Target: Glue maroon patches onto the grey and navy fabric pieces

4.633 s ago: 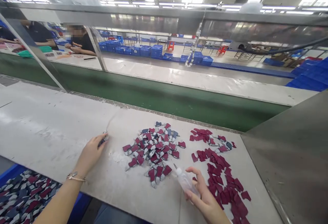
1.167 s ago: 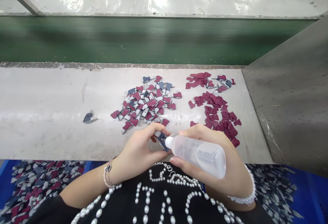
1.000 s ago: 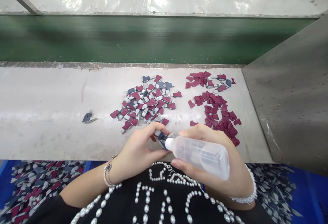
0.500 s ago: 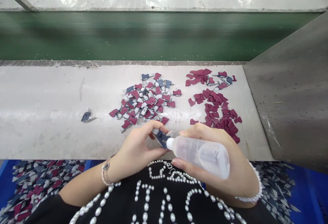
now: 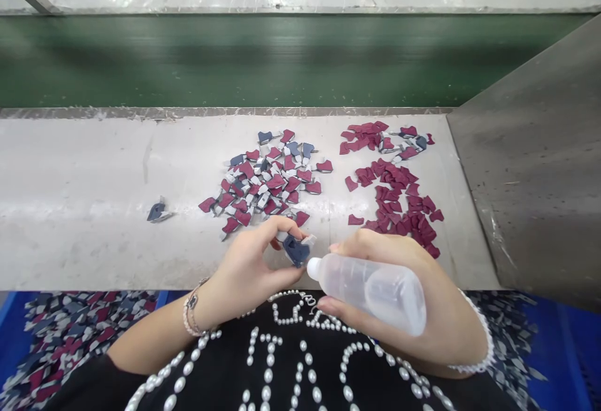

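Between the thumb and fingers of my left hand (image 5: 248, 264) is a small dark-blue and grey moulded piece (image 5: 295, 250), its recessed side facing up. My right hand (image 5: 399, 279) is wrapped round a clear squeeze bottle (image 5: 370, 292) with some liquid inside. The bottle lies tilted, its white tip (image 5: 313, 267) just right of the piece, with a small gap. Beyond my left hand spreads a pile of maroon, grey and blue pieces (image 5: 267, 182). Flat maroon pieces (image 5: 399, 201) lie scattered beyond my right hand.
A lone blue-grey piece (image 5: 158, 212) lies at the left of the pale worktop (image 5: 84, 210). Blue bins with many pieces stand below at left (image 5: 162, 298) and right (image 5: 554, 354). A green belt (image 5: 282, 63) runs behind; a metal panel (image 5: 535, 166) bounds the right.
The bottle tip has drawn back from the piece, moving slightly right and down with my right hand. My left hand has turned the piece a little, showing more of its recess.
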Demonstrator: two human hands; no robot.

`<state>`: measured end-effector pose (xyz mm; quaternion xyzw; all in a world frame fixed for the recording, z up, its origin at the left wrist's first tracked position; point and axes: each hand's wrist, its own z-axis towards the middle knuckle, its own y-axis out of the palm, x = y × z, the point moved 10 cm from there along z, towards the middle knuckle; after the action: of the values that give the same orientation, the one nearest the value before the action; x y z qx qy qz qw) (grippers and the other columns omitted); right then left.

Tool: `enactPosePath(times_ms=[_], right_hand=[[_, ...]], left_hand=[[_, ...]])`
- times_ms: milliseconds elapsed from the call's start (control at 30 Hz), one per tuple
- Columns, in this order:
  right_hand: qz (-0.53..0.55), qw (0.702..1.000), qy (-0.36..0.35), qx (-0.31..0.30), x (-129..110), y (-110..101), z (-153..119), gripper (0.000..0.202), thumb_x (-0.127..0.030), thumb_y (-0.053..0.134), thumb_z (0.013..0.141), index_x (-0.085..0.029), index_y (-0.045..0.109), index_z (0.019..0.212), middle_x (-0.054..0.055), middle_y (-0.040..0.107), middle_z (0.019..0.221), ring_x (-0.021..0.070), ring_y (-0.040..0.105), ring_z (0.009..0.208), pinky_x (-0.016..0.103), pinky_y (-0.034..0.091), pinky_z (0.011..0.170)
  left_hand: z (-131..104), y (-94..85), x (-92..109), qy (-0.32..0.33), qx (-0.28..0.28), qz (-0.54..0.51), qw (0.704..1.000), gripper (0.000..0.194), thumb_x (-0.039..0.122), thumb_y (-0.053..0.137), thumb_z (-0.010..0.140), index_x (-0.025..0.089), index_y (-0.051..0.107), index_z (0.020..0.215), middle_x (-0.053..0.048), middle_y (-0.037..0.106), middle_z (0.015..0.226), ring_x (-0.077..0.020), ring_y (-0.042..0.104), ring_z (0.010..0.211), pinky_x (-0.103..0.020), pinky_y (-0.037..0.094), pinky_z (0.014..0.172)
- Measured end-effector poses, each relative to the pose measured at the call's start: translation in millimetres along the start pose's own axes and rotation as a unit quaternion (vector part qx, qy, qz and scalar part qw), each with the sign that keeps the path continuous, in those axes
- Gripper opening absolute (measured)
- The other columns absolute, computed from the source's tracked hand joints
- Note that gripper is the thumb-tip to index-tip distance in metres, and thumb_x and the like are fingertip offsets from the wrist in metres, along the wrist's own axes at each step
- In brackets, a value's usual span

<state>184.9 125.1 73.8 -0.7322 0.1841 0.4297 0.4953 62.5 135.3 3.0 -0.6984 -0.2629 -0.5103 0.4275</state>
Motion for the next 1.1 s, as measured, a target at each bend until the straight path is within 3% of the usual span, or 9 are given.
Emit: enactPosePath(times_ms=[467,1100], right_hand=[[0.015,0.999,0.033,-0.015,2.4,2.4,2.0,0.024,-0.036,0.074,0.084,-0.020,0.057,0.088,-0.003,0.064,0.073,0.0113,0.059,0.056,0.024,0.044,0.050],[0.021,0.999,0.020,-0.020,-2.9,3.7,1.1,0.022,-0.033,0.076,0.082,-0.021,0.060,0.089,-0.005,0.060,0.070,0.0108,0.059,0.057,0.023,0.044,0.051]], left_hand=[[-2.2,8.4,1.8,-0.006,-0.051,0.019,0.998,0.041,0.007,0.073,0.074,0.028,0.055,0.104,0.005,0.069,0.099,-0.0154,0.065,0.090,-0.028,0.049,0.079],[-3.9,-3.4,-1.1,-0.009,-0.014,0.054,0.998,0.037,0.011,0.072,0.075,0.028,0.055,0.104,0.004,0.068,0.100,-0.0166,0.065,0.092,-0.029,0.049,0.081]])
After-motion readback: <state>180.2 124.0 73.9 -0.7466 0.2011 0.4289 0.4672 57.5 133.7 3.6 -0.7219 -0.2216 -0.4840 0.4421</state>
